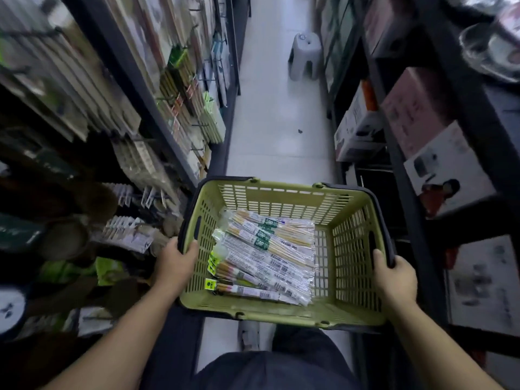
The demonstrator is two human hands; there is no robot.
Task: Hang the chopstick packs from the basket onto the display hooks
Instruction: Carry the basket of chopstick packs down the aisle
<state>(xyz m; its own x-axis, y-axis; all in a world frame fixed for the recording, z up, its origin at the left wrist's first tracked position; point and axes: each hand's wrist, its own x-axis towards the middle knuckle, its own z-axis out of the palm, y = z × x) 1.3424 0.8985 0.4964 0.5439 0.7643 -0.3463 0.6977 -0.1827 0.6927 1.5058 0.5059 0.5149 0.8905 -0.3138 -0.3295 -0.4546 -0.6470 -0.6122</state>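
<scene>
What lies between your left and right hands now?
Head view: the green slotted plastic basket, its side rims gripped by the left hand and right hand, with clear-wrapped chopstick packs lying inside.

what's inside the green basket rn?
The basket holds clear-wrapped chopstick packs, piled toward its left; right floor bare. Lower packs are covered, so no count.

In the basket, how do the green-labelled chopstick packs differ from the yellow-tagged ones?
The green-labelled packs lie at the far side of the basket; the yellow-tagged packs lie nearer the person. The green-labelled packs carry a green band mid-length on pale sticks; the yellow-tagged packs carry tags at their left ends, with darker stick ends. Both lie flat in clear wrap.
</scene>
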